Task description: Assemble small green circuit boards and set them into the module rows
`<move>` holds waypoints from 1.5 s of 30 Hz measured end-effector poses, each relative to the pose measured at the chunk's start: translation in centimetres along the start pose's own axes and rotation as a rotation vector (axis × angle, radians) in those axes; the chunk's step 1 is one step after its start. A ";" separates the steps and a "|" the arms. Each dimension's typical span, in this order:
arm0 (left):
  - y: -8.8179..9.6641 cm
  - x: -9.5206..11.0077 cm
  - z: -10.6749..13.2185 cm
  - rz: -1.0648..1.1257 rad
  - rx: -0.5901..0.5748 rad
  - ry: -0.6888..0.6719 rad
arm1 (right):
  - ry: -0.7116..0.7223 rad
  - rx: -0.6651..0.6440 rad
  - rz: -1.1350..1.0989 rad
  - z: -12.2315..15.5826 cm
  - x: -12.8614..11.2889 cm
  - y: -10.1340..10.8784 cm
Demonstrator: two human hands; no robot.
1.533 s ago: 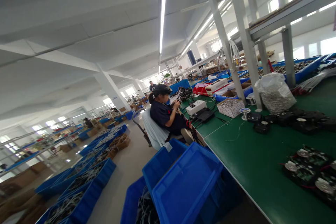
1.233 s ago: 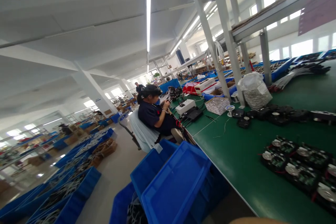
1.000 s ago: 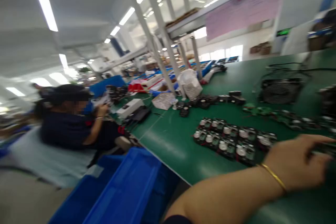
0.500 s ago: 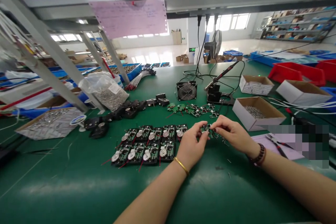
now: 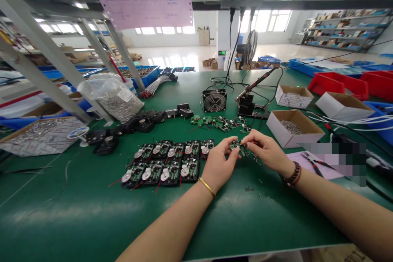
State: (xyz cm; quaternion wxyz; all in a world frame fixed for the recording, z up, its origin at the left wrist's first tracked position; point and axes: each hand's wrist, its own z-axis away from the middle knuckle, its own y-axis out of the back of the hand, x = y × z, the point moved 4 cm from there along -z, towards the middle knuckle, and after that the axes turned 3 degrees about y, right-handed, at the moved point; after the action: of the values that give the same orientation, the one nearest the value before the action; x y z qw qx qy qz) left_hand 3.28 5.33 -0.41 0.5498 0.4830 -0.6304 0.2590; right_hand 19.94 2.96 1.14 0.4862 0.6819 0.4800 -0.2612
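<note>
A small green circuit board (image 5: 236, 145) is pinched between the thumb and fingers of my left hand (image 5: 221, 163), above the green bench. My right hand (image 5: 265, 149) meets it from the right, its thumb and fingertips closed at the board's edge; whatever they pinch is too small to make out. Loose metal pins (image 5: 255, 158) lie on the bench beneath and beside the right hand. Left of my hands, black housings with circuit boards and round silver discs (image 5: 165, 174) stand in two rows, red wires sticking out. More green boards (image 5: 211, 121) lie in a strip behind my hands.
A small fan (image 5: 214, 101) and a soldering iron in its stand (image 5: 253, 86) are at the back. An open box of metal parts (image 5: 293, 131) and pliers (image 5: 316, 163) lie right. Black housings (image 5: 106, 143) and a bag of metal parts (image 5: 118, 102) are left.
The camera view has tilted down slightly, so the scene sits higher and the bench's front edge now shows. Both hands stay together at the circuit board.
</note>
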 end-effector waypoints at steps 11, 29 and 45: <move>0.0 0.0 0.1 -0.045 0.020 -0.038 | -0.011 -0.017 -0.034 0.1 -0.2 -0.3; 0.2 0.8 0.1 -0.307 0.005 -0.186 | -0.243 -0.172 -0.370 -0.4 1.1 -0.7; 1.0 0.9 -0.2 -0.329 0.110 -0.103 | -0.097 -0.302 0.996 -2.0 2.7 1.3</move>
State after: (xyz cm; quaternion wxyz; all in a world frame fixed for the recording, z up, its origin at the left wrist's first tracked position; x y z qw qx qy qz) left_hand 2.55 5.63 0.69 0.5244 0.6216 -0.5551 0.1746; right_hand 21.98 5.78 0.26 0.6661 0.7369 0.1070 0.0426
